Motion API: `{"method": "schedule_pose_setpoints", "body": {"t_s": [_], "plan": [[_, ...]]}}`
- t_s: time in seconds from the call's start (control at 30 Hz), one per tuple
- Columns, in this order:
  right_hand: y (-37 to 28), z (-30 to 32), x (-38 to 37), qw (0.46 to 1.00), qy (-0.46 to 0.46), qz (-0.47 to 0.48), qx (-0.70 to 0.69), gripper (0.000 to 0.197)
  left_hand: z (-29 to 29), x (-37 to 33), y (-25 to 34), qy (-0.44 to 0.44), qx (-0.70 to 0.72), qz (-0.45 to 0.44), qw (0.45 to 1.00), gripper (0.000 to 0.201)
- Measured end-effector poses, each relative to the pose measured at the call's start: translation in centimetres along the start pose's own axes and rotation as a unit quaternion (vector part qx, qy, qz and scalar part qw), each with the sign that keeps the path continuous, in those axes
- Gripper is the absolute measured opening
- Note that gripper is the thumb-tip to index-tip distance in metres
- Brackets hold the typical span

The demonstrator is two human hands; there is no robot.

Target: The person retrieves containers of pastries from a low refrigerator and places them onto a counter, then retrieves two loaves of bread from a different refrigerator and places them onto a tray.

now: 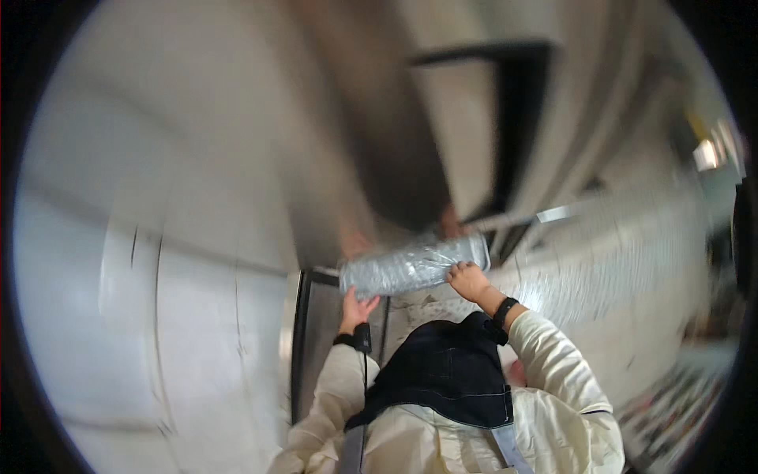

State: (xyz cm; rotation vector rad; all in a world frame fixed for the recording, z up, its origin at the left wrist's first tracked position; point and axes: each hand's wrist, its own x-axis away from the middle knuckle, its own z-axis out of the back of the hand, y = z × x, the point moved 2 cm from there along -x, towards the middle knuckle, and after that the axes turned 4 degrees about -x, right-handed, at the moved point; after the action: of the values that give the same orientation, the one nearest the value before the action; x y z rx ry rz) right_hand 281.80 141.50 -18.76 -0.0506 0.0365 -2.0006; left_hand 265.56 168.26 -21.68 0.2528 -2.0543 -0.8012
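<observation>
A long silvery tray point(407, 268), covered in clear shiny wrap, is held crosswise in front of my body. My left hand point(359, 306) grips its near left end, with the thumb along the side and some fingers out of sight beneath. At the right end, my right hand point(467, 280) closes its fingers over the near edge. What lies under the wrap is too blurred to make out. Just beyond the tray stands a shiny metal panel point(316, 182), where reddish smears look like reflections of my hands.
A dark-framed opening or panel point(304, 347) lies left of my left forearm. Black angular framing point(517, 118) rises beyond the tray at the upper right. Pale wall panels point(197, 316) stand on the left. A slatted rack or mat point(679, 419) sits at the lower right. Motion smears the upper area.
</observation>
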Motion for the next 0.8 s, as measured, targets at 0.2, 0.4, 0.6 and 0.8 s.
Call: {"method": "schedule_pose_setpoints", "body": {"t_s": [0.2, 0.4, 0.6, 0.8], "plan": [[-2.4, -0.4, 4.3, 0.983, 0.145, -0.094, -0.069, 0.009, 2.4, -1.0, 0.0, 0.085, -0.121, 0.023, 0.989, 0.033], [-4.8, -2.7, 8.9, 0.927, 0.294, -0.168, -0.161, 0.006, 5.1, 2.6, -1.0, 0.008, -0.193, 0.026, 0.981, 0.031], [-4.7, -5.4, 9.8, 0.845, 0.453, -0.213, -0.189, 0.012, 5.9, 4.3, -0.8, -0.026, -0.287, 0.001, 0.958, 0.027], [-5.7, -8.1, 10.0, 0.82, 0.473, -0.242, -0.215, 0.016, 4.7, 4.8, 0.0, 0.06, -0.386, -0.006, 0.92, 0.037]]}}
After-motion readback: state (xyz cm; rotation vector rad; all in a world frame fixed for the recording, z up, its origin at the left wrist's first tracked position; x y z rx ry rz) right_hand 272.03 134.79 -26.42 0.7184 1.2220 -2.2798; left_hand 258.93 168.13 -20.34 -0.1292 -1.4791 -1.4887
